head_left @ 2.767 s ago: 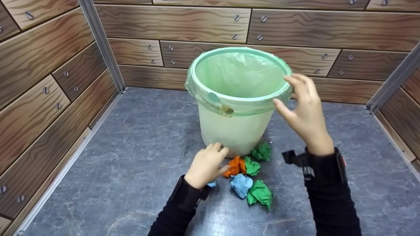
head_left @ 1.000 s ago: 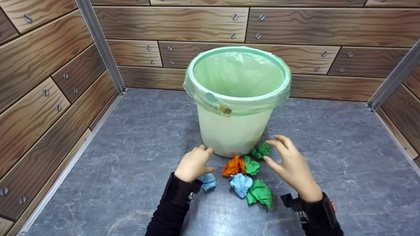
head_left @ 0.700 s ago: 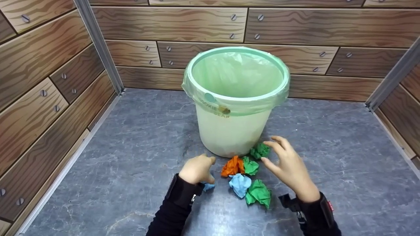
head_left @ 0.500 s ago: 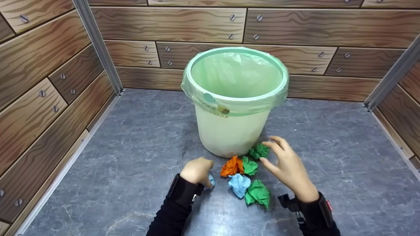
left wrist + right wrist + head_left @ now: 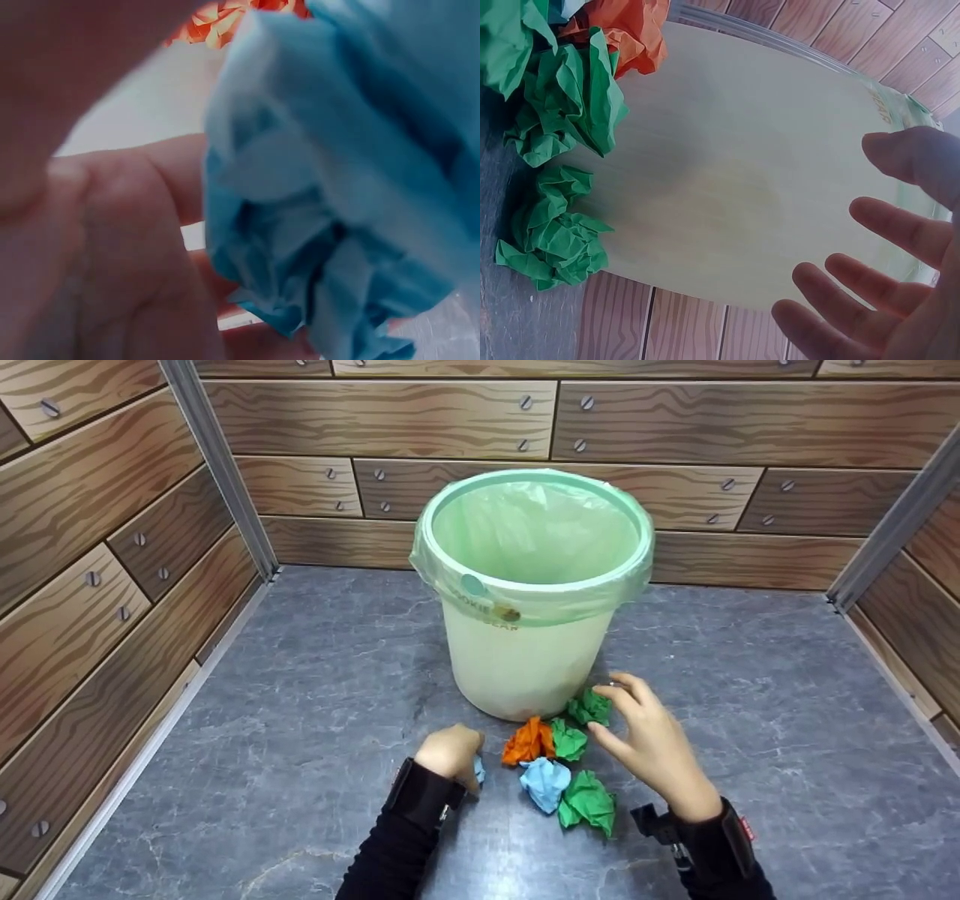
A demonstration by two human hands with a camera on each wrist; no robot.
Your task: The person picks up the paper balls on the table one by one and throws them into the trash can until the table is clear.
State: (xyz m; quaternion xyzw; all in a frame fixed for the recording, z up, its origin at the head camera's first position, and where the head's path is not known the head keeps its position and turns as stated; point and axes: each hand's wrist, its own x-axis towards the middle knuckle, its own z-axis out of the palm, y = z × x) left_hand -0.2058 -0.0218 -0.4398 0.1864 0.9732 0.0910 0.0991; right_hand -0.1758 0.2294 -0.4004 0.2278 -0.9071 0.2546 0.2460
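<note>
My left hand is low over the floor, fingers curled round a blue crumpled paper ball; in the head view only a sliver of it shows. The right hand, fingers spread and empty, hovers right of a green paper ball at the bin's foot. Between the hands lie an orange paper ball, a smaller green ball, a second blue ball and a larger green ball. In the right wrist view the right fingers are apart from the paper.
A pale green bin with a plastic liner folded over its rim stands upright behind the paper balls. Wood-patterned walls enclose the grey marbled floor at the back and on both sides.
The right hand has come down from the bin's rim to beside the paper balls. My left hand has drawn back from the bin's base and curled round the blue paper ball.
</note>
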